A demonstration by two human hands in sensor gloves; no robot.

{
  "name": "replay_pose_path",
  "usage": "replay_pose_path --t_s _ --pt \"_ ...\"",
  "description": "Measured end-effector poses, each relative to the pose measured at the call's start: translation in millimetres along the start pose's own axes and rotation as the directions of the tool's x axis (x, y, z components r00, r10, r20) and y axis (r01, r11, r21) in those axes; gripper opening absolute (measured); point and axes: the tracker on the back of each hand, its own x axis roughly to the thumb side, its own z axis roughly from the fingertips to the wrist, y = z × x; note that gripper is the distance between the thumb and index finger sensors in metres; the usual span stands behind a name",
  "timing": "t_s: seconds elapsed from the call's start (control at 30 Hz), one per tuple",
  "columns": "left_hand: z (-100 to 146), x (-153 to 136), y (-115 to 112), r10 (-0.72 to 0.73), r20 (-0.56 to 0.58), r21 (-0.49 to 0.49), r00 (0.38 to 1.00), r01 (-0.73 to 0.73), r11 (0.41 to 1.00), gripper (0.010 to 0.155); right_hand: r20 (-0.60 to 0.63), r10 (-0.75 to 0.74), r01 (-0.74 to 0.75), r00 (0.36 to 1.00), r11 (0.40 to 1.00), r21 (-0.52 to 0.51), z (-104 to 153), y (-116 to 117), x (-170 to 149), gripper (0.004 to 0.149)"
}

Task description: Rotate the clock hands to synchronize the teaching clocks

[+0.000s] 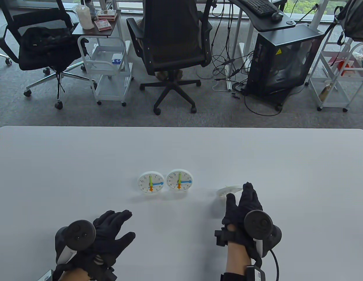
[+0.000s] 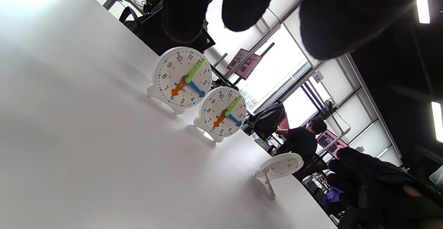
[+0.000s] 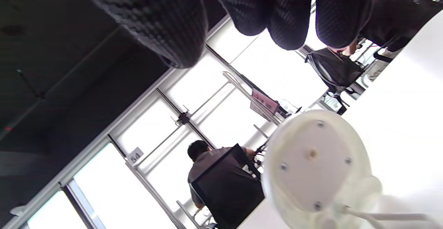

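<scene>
2 clocks [image 1: 165,182] stand upright mid-bench, both reading alike, while the 3rd clock [image 1: 229,190] lies tipped face-down just ahead of the right hand [image 1: 243,209], fingers spread and holding nothing, clearly nearer than the left hand [image 1: 111,231], also spread and empty.

The table view looks steeply down from above the white rounded table [image 1: 82,164], while both wrist views sit low and tilted near its surface, sharing the face-down round white plastic clock [image 2: 279,165], seen closest from the right wrist.
</scene>
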Motion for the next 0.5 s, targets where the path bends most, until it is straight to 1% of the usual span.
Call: replay_pose_path --t_s 0.07,0.2,0.33,0.37,0.5 --pt "0 0 -1 0.004 -0.001 -0.003 1.0 -0.004 1.0 0.074 -0.03 0.022 -0.022 0.999 1.0 0.007 -1 2 -9 0.074" --pt "-1 0 -3 0.016 -0.004 -0.016 1.0 -0.016 1.0 0.075 -0.076 0.031 -0.03 0.997 0.999 0.024 0 8 -15 0.076" --pt "-2 1 -7 0.025 -0.01 -0.037 1.0 -0.025 0.999 0.075 -0.174 -0.019 0.029 0.985 0.998 0.058 3 22 -17 0.088" --pt "-2 1 -8 0.027 -0.008 -0.039 1.0 -0.027 0.999 0.076 -0.234 -0.01 0.033 0.972 0.995 0.093 5 28 -19 0.091" --pt "-4 2 -10 0.031 -0.008 -0.048 0.999 -0.031 0.998 0.076 -0.306 0.014 0.02 0.952 0.994 0.107 5 41 -24 0.096"
